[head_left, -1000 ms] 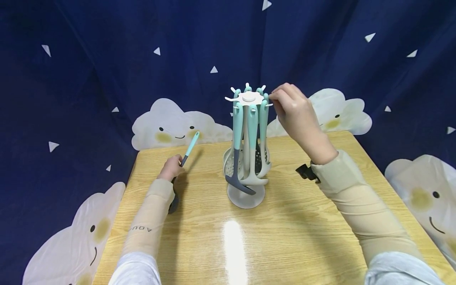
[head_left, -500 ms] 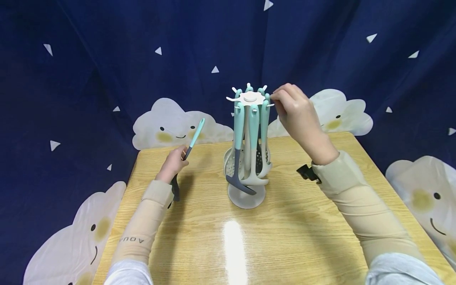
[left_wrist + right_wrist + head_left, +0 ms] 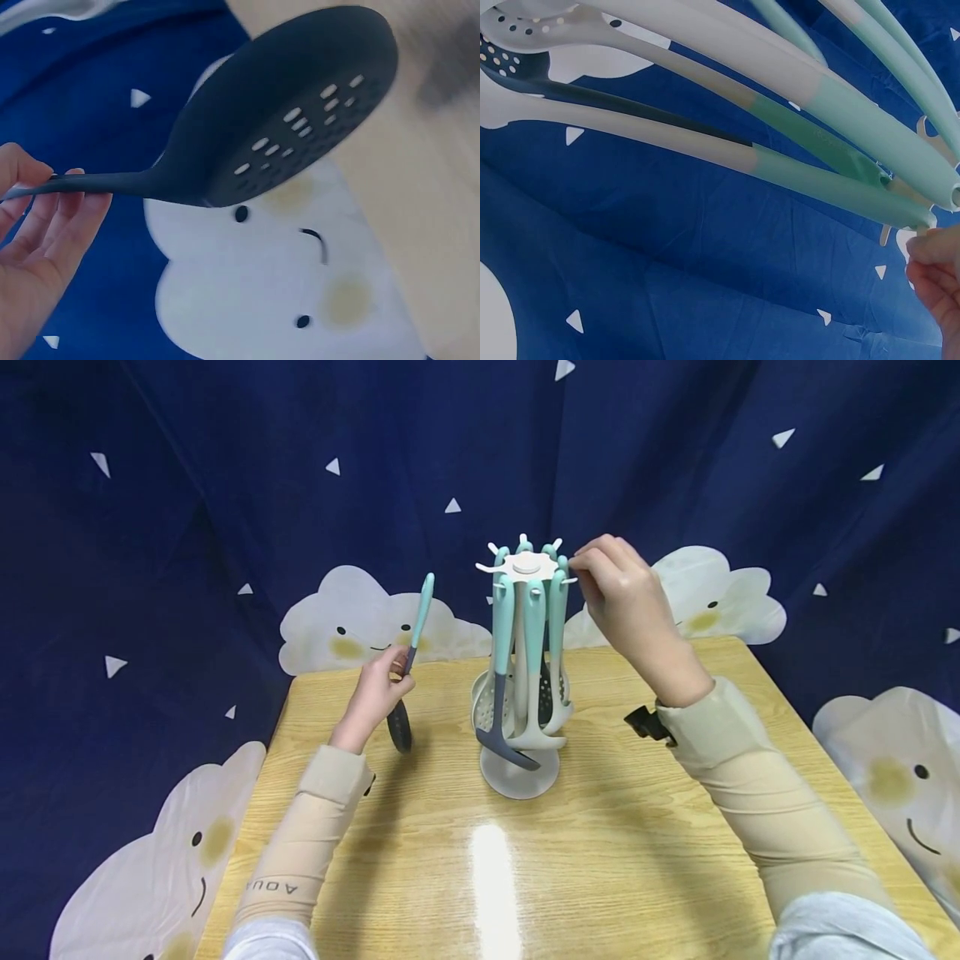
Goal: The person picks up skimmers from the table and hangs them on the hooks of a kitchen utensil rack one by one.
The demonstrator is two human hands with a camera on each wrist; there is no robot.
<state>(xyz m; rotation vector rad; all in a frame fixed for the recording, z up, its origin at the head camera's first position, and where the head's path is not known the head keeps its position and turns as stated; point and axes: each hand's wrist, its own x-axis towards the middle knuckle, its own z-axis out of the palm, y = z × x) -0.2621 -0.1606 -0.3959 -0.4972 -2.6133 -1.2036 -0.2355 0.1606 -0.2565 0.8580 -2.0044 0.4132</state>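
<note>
My left hand [image 3: 377, 689] pinches a slotted skimmer [image 3: 240, 105] by the dark neck, raised above the table's left side. Its teal handle points up and its dark, perforated head hangs below the hand. A white rotating utensil stand [image 3: 520, 781] stands near the middle, teal-handled kitchen tools hanging around its top. At the top's right side, my right hand [image 3: 626, 597] holds thumb and fingers together on a hook tip, beside the handle of a hanging tool [image 3: 840, 187]. Toward the front hang a dark ladle-like tool [image 3: 498, 718] and a pale one [image 3: 533, 718].
The wooden table [image 3: 615, 877] reaches back to a dark blue curtain [image 3: 420, 435] with white triangles and smiling clouds. One bare hook [image 3: 486, 568] sticks out at the stand's left. A black strap piece [image 3: 647, 723] juts from the right cuff.
My left hand has lifted the skimmer and moved it up and right toward the stand, and the handle has swung more upright. My right hand stays at the hook.
</note>
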